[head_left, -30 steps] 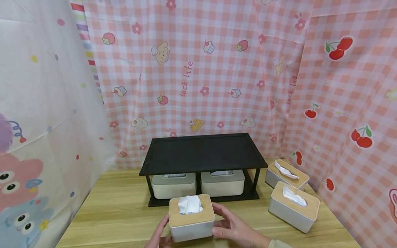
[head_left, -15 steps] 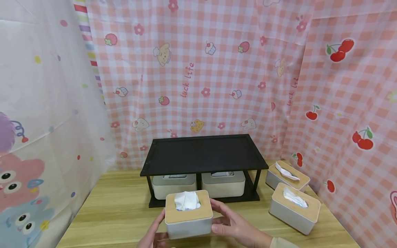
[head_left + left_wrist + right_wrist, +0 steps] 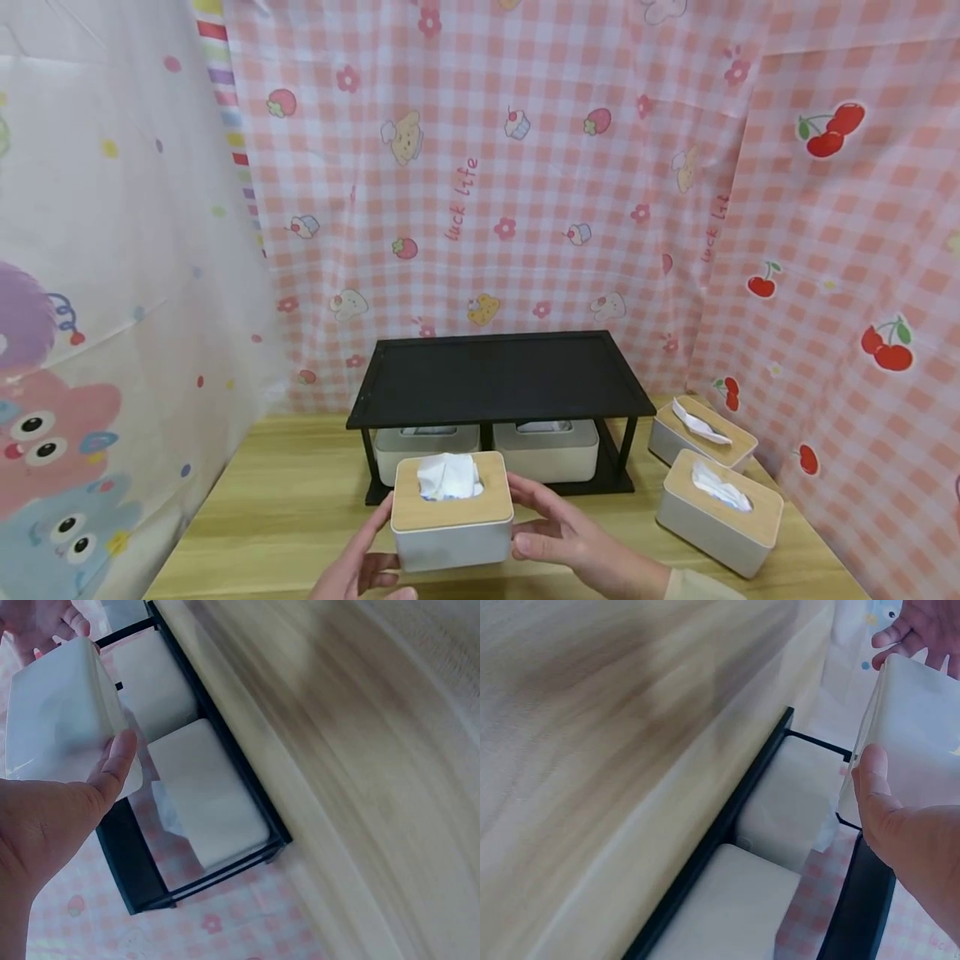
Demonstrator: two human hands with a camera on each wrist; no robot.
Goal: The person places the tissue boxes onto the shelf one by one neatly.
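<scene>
At the lower centre of the head view, the tissue box [image 3: 453, 546] is clamped at its two ends between the left grip [image 3: 356, 560] and the right grip [image 3: 562, 533]. It looks stiff and probably light, its smooth walls perhaps slightly slippery, so both ends seem safer to hold than the wood-toned lid [image 3: 442, 518] or soft tissue [image 3: 448, 477]. Just behind, the black rack [image 3: 498, 379] stands in the way, its lower level holding two boxes [image 3: 546, 457]; two more boxes [image 3: 720, 512] rest on the counter [image 3: 277, 500] at lower right
</scene>
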